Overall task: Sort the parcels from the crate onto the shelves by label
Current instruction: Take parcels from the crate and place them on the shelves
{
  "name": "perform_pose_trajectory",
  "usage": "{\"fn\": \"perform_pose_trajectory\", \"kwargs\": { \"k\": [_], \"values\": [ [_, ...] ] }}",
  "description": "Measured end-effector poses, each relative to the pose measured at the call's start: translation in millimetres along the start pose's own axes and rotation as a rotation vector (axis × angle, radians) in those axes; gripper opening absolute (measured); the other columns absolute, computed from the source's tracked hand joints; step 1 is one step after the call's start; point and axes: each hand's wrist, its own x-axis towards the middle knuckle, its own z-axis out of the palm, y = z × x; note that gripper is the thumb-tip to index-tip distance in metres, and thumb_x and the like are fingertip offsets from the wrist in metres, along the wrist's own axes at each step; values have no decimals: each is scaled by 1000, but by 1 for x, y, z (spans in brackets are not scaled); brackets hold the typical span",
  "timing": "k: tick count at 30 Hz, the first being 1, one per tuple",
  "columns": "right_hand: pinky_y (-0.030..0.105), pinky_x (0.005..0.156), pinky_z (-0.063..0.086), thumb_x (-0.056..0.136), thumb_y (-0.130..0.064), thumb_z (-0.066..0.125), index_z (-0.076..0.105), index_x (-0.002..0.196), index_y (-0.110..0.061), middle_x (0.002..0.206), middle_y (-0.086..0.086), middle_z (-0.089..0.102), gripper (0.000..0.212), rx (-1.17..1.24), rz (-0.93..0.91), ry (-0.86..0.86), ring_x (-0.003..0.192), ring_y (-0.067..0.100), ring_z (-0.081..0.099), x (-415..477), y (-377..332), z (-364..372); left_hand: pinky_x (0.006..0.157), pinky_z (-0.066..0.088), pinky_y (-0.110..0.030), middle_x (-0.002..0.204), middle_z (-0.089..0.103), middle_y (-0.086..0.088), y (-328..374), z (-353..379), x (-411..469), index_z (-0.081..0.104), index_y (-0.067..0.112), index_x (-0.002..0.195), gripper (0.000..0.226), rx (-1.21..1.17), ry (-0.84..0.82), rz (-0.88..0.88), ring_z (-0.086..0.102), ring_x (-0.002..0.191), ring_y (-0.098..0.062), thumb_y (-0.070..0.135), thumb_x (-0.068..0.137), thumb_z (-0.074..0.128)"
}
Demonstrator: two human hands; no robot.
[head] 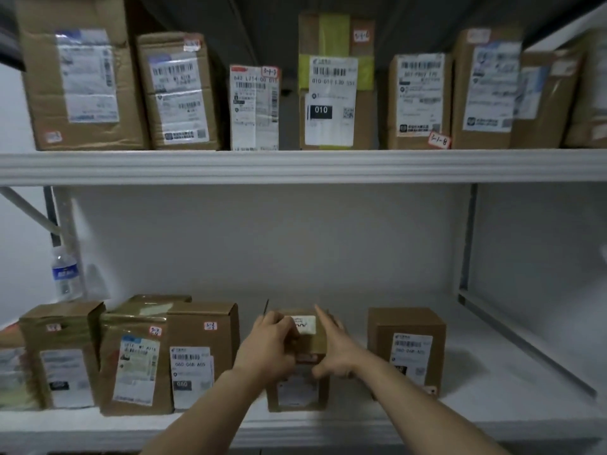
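The small parcel [297, 390] stands on the lower shelf [499, 399], in the gap between a labelled box [200, 353] on the left and a second box [407, 346] on the right, label facing near for reading. The left hand [272, 343] curls over its top left corner. The right hand [335, 354] lays straight fingers [323, 320] along its right side, probably to square it with the row.

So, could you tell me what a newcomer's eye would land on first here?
The left hand grips a small parcel on the lower shelf, bottom centre, the right hand flat against its side. Above, labelled boxes line the upper shelf, the box marked 010 in the middle.
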Motion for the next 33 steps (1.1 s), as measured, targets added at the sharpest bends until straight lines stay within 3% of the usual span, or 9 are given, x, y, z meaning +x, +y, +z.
{"fn": "perform_pose_trajectory", "kwargs": {
  "k": [4,9,11,13,16,18,20,23,33],
  "values": [
    [24,104,38,62,-18,83,15,148,-30,136,5,19,110,-5,-44,112,126,24,41,-10,-6,3,100,35,-21,132,43,4,-2,-7,-12,56,23,123,42,-111,10,12,38,124,-16,20,81,61],
    [17,91,43,45,-26,84,35,135,-33,125,2,39,102,388,-73,185,112,15,45,-32,-14,-34,112,30,-34,150,24,-7,12,-33,-12,12,11,152,106,-515,-69,-158,28,140,-25,24,60,62],
    [21,82,50,46,-21,77,36,133,-32,117,-3,49,97,600,-111,127,107,16,53,-44,-20,-61,89,52,-35,130,56,-14,21,-45,-2,29,6,143,90,-821,-185,-198,60,115,-24,6,62,66],
    [34,87,54,45,-24,78,40,134,-33,116,-1,54,98,699,-123,153,106,22,58,-52,-22,-84,75,56,-32,104,72,-10,32,-57,6,46,9,127,73,-939,-275,-177,70,93,-21,4,58,70],
    [47,94,50,36,-32,80,46,130,-41,123,6,57,100,776,-151,259,109,28,58,-62,-23,-113,92,52,-44,109,71,-7,51,-73,14,52,14,124,74,-951,-314,-117,68,100,-23,17,55,79],
    [40,83,52,35,-34,81,43,132,-39,125,10,56,104,848,-189,290,106,28,59,-69,-23,-131,96,50,-43,109,71,-4,65,-85,18,55,14,122,70,-920,-309,-73,68,101,-20,22,58,82],
    [33,73,52,36,-35,83,41,132,-33,124,13,57,106,893,-233,309,102,28,62,-76,-26,-149,96,50,-38,108,72,-2,81,-98,23,58,16,121,68,-896,-280,-32,68,101,-18,26,60,86],
    [40,83,54,40,-35,87,49,131,-20,112,12,68,99,910,-309,299,100,27,67,-80,-27,-171,95,50,-35,106,73,0,100,-118,29,61,21,120,66,-909,-193,13,69,99,-15,27,60,88],
    [56,95,49,54,-28,83,53,126,-25,114,14,67,78,759,-485,152,106,32,65,-92,-41,-195,91,52,-33,112,71,0,122,-146,29,59,18,122,81,-986,-231,79,67,104,-18,37,48,87]
  ]
}}
